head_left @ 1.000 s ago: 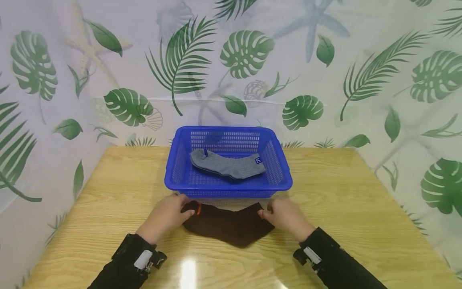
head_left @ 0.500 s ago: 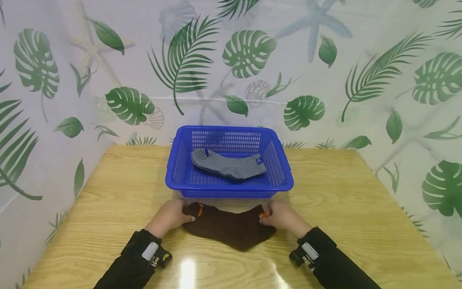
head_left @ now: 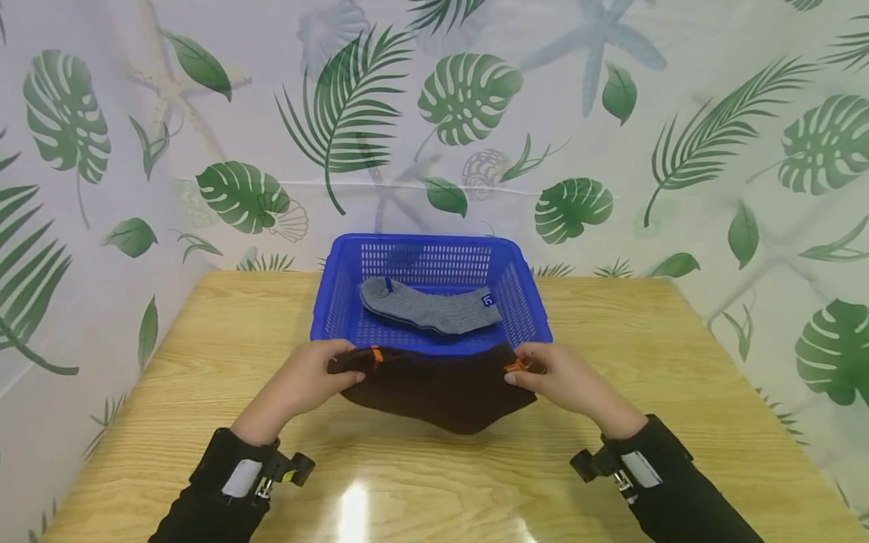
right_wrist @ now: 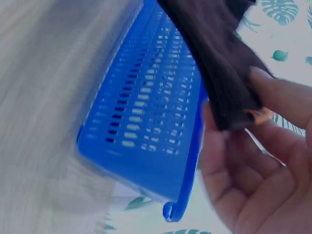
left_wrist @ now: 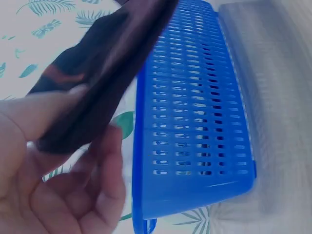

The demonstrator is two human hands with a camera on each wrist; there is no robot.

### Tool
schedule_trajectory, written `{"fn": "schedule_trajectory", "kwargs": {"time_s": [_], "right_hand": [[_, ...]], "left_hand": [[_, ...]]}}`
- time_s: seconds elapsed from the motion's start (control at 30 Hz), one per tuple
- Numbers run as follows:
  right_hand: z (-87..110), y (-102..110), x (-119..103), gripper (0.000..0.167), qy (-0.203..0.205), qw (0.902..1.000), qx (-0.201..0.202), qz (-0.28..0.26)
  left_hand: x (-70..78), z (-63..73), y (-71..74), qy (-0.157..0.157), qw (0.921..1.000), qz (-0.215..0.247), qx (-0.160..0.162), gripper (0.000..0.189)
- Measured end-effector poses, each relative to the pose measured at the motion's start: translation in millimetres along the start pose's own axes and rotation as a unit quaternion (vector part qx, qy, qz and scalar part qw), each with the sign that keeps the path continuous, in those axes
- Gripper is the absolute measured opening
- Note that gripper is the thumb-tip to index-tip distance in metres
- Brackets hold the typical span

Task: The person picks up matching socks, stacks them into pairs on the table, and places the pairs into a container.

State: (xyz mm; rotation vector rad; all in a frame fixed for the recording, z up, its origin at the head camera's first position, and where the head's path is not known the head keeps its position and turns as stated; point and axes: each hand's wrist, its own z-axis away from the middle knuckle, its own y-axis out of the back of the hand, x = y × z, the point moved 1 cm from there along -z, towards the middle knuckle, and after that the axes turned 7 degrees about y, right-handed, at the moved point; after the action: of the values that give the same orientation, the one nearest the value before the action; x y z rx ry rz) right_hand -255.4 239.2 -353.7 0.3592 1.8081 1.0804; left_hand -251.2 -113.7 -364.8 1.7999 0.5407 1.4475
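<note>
A dark brown sock with orange marks near both ends is stretched between the two hands, lifted off the table in front of the basket. My left hand pinches its left end between thumb and fingers, as the left wrist view also shows. The right end is pinched by my right hand, beside an orange patch. Whether the sock is one or a stacked pair, I cannot tell. Just behind it stands a blue plastic basket, whose front wall it partly hides. Grey socks with a dark blue label lie inside the basket.
A light wooden table carries the basket near its back edge. Behind it hangs a white cloth printed with green leaves and starfish. Wrist-worn camera mounts stick out from the black sleeves.
Both hands have raised the brown sock from the table and brought it up toward the basket's front rim. The basket and grey socks stay put.
</note>
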Motion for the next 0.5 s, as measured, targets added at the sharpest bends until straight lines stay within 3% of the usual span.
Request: {"fn": "schedule_trajectory", "kwargs": {"time_s": [0.13, 0.27, 0.43, 0.5], "right_hand": [[-4.1, 3, 1, 0.032, 0.001, 0.9982, 0.045, 0.040], [-5.1, -3, 7, 0.038, -0.004, 0.9967, 0.046, 0.067], [2.9, -4, 3, 0.015, 0.010, 0.9964, 0.045, 0.071], [11.6, -2, -4, 0.018, 0.017, 0.9965, 0.035, 0.074]], "left_hand": [[4.2, -5.4, 4.5, -0.015, 0.9989, -0.015, 0.041, 0.010], [4.5, -9.3, 0.6, 0.000, 0.9989, -0.030, 0.037, 0.012], [10.6, -2.0, 0.3, 0.017, 0.9985, -0.045, 0.028, 0.010], [14.6, 8.0, 2.6, 0.021, 0.9986, -0.045, 0.016, 0.010]]}}
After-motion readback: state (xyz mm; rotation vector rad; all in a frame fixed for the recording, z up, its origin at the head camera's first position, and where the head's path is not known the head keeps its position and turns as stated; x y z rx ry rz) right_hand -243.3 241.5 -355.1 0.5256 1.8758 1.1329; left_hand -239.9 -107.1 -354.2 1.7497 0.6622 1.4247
